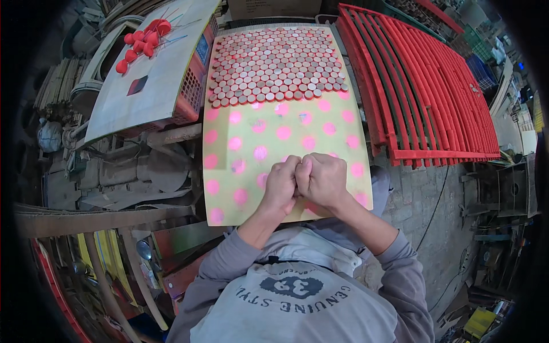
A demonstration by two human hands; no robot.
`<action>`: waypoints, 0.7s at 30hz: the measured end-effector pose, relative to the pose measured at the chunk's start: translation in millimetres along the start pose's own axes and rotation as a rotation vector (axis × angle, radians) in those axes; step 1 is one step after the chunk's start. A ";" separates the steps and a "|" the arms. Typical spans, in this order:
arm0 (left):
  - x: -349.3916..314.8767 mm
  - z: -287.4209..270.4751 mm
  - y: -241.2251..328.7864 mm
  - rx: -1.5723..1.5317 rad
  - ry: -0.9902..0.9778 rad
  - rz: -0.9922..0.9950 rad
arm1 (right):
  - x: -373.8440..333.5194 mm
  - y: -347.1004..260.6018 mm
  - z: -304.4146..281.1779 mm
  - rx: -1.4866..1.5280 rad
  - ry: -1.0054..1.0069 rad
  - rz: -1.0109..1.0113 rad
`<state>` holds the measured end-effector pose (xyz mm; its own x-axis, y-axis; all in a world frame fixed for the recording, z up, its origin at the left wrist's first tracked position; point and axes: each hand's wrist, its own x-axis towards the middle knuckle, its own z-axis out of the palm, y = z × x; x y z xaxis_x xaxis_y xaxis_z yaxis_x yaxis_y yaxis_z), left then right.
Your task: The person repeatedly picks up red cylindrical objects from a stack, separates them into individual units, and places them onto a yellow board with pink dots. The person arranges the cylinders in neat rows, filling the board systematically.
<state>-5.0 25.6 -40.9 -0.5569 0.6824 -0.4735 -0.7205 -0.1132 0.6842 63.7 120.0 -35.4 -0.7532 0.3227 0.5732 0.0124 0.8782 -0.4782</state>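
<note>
My left hand (281,184) and my right hand (325,178) meet over the near part of a pale yellow board (222,197) with pink dots. Both are closed, knuckles pressed together. Anything inside the fingers is hidden. Beyond them, the far half of the board carries many short round pieces (274,66) with pale tops and red sides, packed tightly in rows. The nearest row of pieces ends some way ahead of my knuckles.
At the far left, a pale panel (120,108) bears red rounded pieces (150,40) with thin sticks and rests on a red plastic crate (191,88). Red-painted slatted racks (423,86) stand at the right. Wooden bars (103,220) and stacked scraps lie left of my lap.
</note>
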 end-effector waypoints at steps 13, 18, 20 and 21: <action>-3.8 -21.3 -7.5 0.413 -0.053 0.292 | -10.1 -35.2 -18.8 0.361 -0.120 0.321; -6.8 -22.9 -2.9 0.336 -0.001 0.245 | -10.1 -26.4 -12.7 0.420 -0.175 0.270; -2.0 -34.0 1.7 0.353 -0.070 0.125 | 1.6 -12.1 -13.8 0.426 -0.186 0.335; 0.4 -39.7 5.0 0.361 -0.105 0.066 | 11.6 2.0 -13.9 0.412 -0.187 0.399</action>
<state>-25.2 -3.4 -59.7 -0.5381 0.7547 -0.3753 -0.4822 0.0895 0.8715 64.2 130.5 -20.5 -0.8462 0.4989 0.1875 0.0901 0.4806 -0.8723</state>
